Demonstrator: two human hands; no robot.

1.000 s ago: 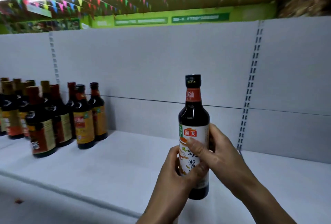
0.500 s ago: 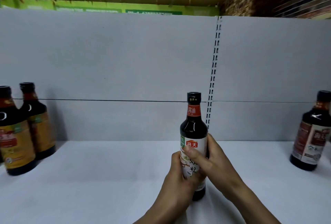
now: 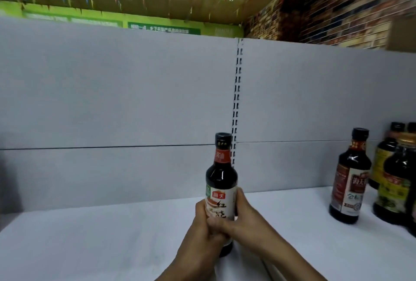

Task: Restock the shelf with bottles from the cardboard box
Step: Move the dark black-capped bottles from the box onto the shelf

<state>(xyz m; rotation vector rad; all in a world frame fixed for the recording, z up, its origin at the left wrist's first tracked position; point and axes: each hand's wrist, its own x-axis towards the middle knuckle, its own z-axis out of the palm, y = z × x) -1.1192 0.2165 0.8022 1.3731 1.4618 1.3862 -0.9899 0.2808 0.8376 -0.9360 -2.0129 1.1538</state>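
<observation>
Since the earlier frame, the left-hand bottles are lost from view and a cluster of bottles point(image 3: 382, 168) is revealed at the right. The soy sauce bottle point(image 3: 221, 175) is held upright above the shelf point(image 3: 90, 247), with the left hand point(image 3: 202, 235) and right hand point(image 3: 245, 220) wrapped round its label.

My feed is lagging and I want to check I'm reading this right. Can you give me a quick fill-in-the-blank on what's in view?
The left hand and the right hand together hold one dark bottle with a ____ cap.
Its label is mostly ____.
The other bottles stand on the shelf to its ____.
Missing words: black; white; right.
</observation>
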